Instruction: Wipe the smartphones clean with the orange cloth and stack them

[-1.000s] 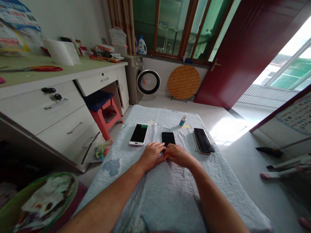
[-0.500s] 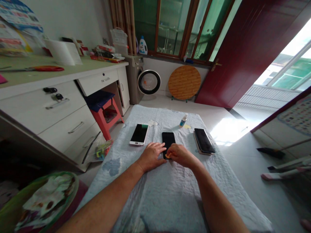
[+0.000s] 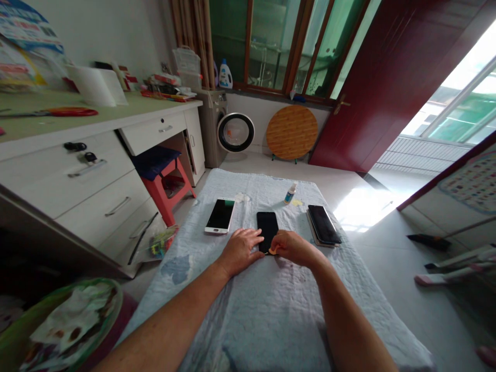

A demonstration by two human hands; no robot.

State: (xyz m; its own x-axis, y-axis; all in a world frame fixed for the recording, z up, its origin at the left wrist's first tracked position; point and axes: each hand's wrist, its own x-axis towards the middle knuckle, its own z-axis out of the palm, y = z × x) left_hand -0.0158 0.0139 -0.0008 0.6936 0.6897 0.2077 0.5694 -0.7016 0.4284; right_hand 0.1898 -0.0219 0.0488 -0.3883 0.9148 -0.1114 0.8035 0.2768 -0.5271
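Note:
A black smartphone (image 3: pixel 267 223) lies screen up on the cloth-covered table. My left hand (image 3: pixel 241 249) rests flat at its left side, fingers stretched out, fingertips touching the phone's edge. Pinched in my right hand (image 3: pixel 293 249) is a small orange piece (image 3: pixel 273 251), perhaps cloth or sponge, pressed against the lower right of the screen. My fingers hide much of that piece. To the left lies a white smartphone (image 3: pixel 220 215) with a dark screen. On the right, another dark phone (image 3: pixel 324 224) sits on top of a lighter flat item. A small spray bottle (image 3: pixel 290 194) stands behind the black smartphone.
The table has a pale blue quilted cloth (image 3: pixel 271 320). Left of it are a white desk (image 3: pixel 93 186) with drawers, a red stool (image 3: pixel 166 194) and a waste bin (image 3: pixel 120 305). Behind stand an open washing machine (image 3: pixel 213 129) and a round wooden board (image 3: pixel 291 133).
My right hand has shifted slightly right with the orange piece, along the phone's lower end. My left hand stays by the phone. The whole view has moved a little.

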